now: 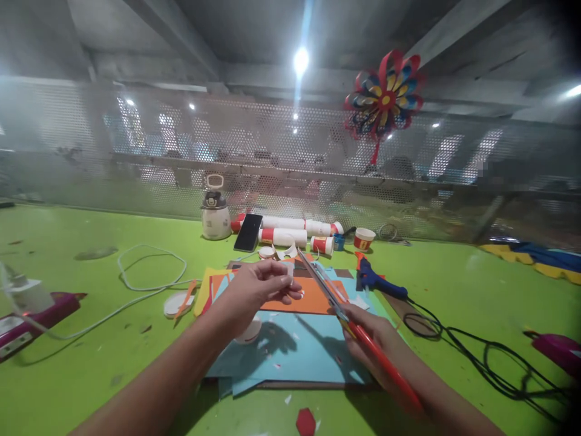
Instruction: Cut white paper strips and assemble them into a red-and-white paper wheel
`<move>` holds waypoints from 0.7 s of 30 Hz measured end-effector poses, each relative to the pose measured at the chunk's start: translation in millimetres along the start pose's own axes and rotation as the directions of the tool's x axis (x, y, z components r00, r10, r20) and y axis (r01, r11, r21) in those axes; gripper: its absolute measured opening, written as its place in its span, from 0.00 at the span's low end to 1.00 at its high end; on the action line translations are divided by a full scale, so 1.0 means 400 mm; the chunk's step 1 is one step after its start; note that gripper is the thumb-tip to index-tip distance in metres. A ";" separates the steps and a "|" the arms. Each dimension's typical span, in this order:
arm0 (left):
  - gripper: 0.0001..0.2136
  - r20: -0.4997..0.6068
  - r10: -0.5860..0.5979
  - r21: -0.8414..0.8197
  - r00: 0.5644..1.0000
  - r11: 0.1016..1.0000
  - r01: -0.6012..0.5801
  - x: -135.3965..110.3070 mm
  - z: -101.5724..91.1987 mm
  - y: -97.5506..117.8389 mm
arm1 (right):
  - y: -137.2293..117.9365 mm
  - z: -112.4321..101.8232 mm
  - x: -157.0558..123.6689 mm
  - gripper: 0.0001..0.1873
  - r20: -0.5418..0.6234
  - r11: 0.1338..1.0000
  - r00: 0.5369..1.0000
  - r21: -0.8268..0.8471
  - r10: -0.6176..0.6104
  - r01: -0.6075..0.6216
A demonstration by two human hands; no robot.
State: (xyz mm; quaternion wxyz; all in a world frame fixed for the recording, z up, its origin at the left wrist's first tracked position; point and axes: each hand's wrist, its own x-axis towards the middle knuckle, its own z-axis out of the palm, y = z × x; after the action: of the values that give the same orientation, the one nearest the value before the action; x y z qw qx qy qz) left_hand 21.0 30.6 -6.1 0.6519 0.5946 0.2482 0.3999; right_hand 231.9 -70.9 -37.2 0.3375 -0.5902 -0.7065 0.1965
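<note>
My left hand (261, 284) is raised above the paper sheets, thumb and fingers pinched on a small white paper piece (290, 272). In my right hand (373, 327) is a pair of scissors (327, 289) with long metal blades and red handles, pointing up and away from me. The blades lie just right of the left fingertips, apart from them. Beneath both hands are an orange sheet (267, 303) and a light blue sheet (313, 354) strewn with small white scraps. A round white piece (249, 332) sits partly hidden under my left wrist.
A blue glue gun (384, 283) with a black cord (458, 342) lies at right. Behind the sheets are a phone (249, 233), paper-cup tubes (284, 237), a cup (364, 239) and a bottle (216, 218). Power strips (45, 315) flank the table; a red hexagonal piece (305, 421) lies in front.
</note>
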 end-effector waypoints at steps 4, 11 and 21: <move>0.03 -0.094 0.356 0.419 0.930 0.861 -0.287 -0.005 0.007 -0.014 | -0.020 -0.006 -0.006 0.17 0.025 0.998 0.999 0.043 0.040 -0.041; 0.08 0.130 0.652 0.616 0.747 0.538 -0.576 -0.021 0.013 -0.036 | -0.094 -0.033 -0.015 0.08 0.005 0.971 0.997 0.225 0.080 -0.079; 0.06 0.187 0.554 0.576 0.811 0.607 -0.548 -0.023 0.020 -0.023 | -0.185 -0.046 -0.001 0.06 -0.027 0.979 0.997 0.189 -0.068 0.072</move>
State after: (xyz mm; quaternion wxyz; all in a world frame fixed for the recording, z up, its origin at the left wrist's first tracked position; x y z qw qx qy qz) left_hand 24.3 18.7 -15.0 0.2703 0.8154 0.1709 0.4825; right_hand 193.1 -90.3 25.4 0.4061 -0.5321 -0.7013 0.2453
